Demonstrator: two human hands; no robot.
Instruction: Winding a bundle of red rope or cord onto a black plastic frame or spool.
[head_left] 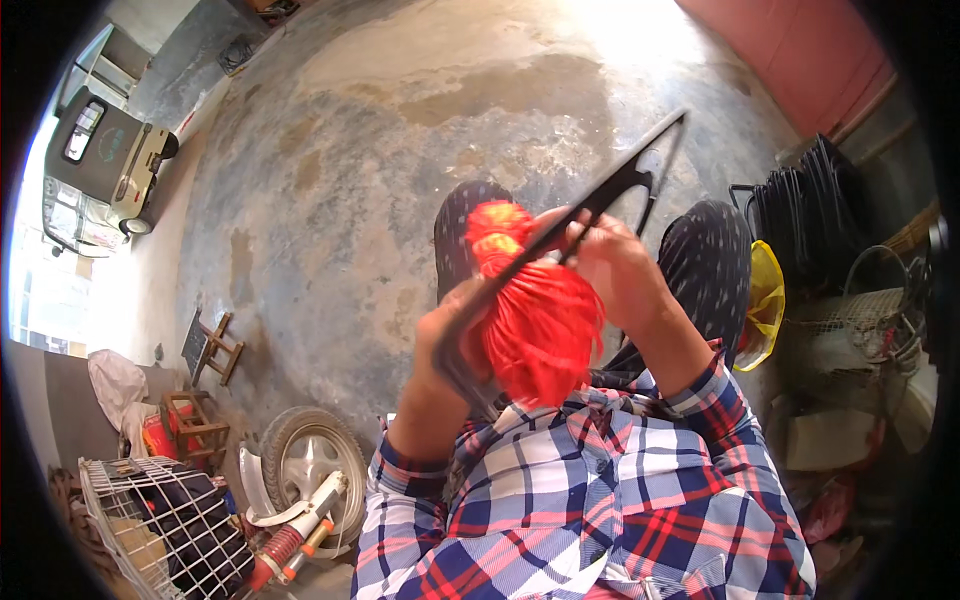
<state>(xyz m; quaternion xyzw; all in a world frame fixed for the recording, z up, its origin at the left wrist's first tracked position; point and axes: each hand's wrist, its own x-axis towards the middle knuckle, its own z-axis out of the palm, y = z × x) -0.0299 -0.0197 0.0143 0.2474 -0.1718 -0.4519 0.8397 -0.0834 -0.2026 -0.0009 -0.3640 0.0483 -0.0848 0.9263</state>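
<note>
Right hand [618, 262]: one, bare, fingers bent in and closed on a bar of the black frame [548, 235].

Left hand [432, 328]: one, bare, curled beside the lower, bent end of the same frame; its fingertips are hidden, so whether it grips the frame, the red bundle or both cannot be told.

Black frame: one, angular, narrow bars, slanting across the lap from lower left to upper right (partly blurred, the far tip especially).

Red bundle [545, 340]: one, of many fine strands, gathered at an orange-tinted neck with a tuft above; located between the two hands, behind the frame's long bar, above the lap.

Clothing: plaid shirt [600, 490], red, white and blue; dark speckled trousers [705, 250], knees apart.

Right side: yellow bag [765, 300] just beside the knee; stack of black frames [815, 195] beyond it; wire mesh basket [850, 320] near the stack.

Left side: spoked wheel [315, 465], tyre dusty; white wire basket [130, 500] holding dark material; wooden stool [195, 425] near both.

Outlying: worn concrete floor [330, 230], stained in patches; three-wheeled vehicle [110, 160], upper left, well apart.
</note>
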